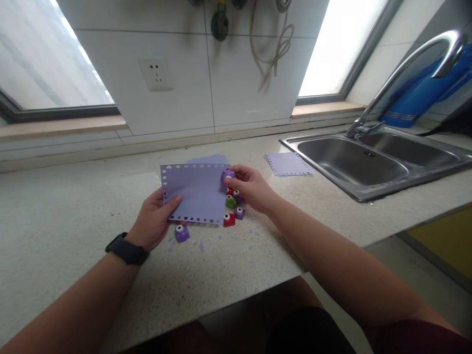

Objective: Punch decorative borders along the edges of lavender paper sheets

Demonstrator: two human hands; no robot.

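My left hand (157,216) grips the left side of a purple sheet of paper (195,191), thumb on its front. Small shapes, among them stars and hearts, are cut along the sheet's top, left and bottom edges. At the upper right edge, my right hand (252,187) pinches a purple craft punch (227,176), which sits over the paper's border. Below that hand on the counter lie a green craft punch (231,201), a red one (229,220) and several more, partly hidden. Another purple punch (182,233) rests under the sheet's lower left.
Behind the held sheet lies more purple paper (208,159). A stack of edge-punched purple sheets (288,163) is beside the steel sink (354,160) with its tap (401,69). Purple paper bits (201,247) are scattered on the speckled counter (236,270), whose front edge is near my body.
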